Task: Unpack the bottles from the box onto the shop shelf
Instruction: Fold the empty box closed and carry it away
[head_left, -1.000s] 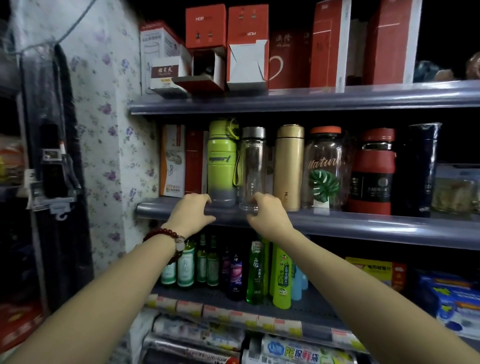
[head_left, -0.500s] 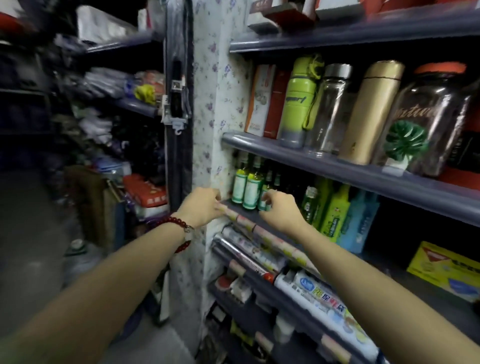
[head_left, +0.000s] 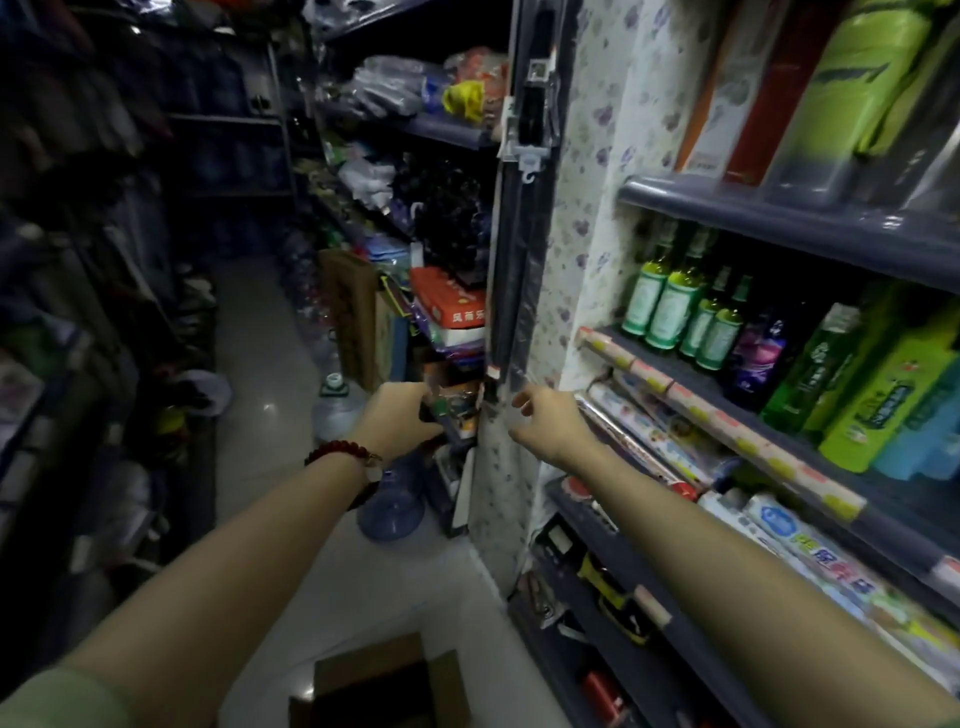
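Both hands out in front in the head view, empty and clear of the shelving: left hand, red bead bracelet at the wrist, fingers loosely curled with nothing inside the grip; right hand slack and open, fingers spread, likewise holding nothing. Cardboard box low at the bottom edge, on the pale floor, flaps open, interior too dark to show how many bottles remain inside. Shop shelf off to the right, its grey lip carrying a lime green bottle beside flat cartons. One tier lower, small green-labelled bottles standing upright in a tight row. Judging by the stock on show: rigid bodies, smooth walls, probably slippery; metal or plastic ones light when empty, any glass one heavier and breakable if knocked against the shelf lip. Best taken around the middle of the body with a full wrap of the fingers, not by cap or strap; base set down flat, well back from the edge, without nudging a neighbour. Next likely a reach down into the box, both hands free for it.
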